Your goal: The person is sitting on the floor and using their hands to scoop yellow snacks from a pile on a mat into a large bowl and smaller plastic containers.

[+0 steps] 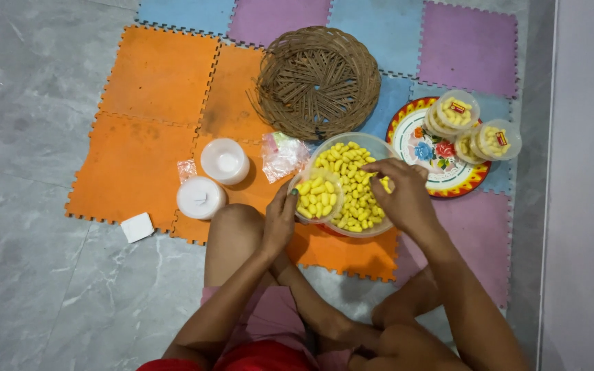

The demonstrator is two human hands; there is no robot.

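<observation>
Looking down through the head camera, I see the left hand point(280, 223) wrapped around a small clear round plastic tub point(319, 196), fingers curled on its near wall, holding it tipped against the rim of the large clear plastic bowl of yellow pellet-shaped snacks point(352, 182). I judge it is kept there so pieces have little way to travel. The right hand point(401, 196) hovers over the bowl's far side, fingertips pinched narrow on what looks like a few yellow pieces; I cannot tell how many. The tub is already partly full.

The bowl sits near the front edge of the orange foam tile mat point(146, 137). Just to its right, a round floral enamel tray point(441, 154) carries filled, lidded tubs point(476, 127), set aside out of the way. An empty woven brown basket point(317, 82) lies behind the bowl. Two white round lids point(213, 178) wait at the left, with small clear plastic packets point(280, 154) beside them and a white square piece point(137, 227) off the mat's corner on the grey floor.
</observation>
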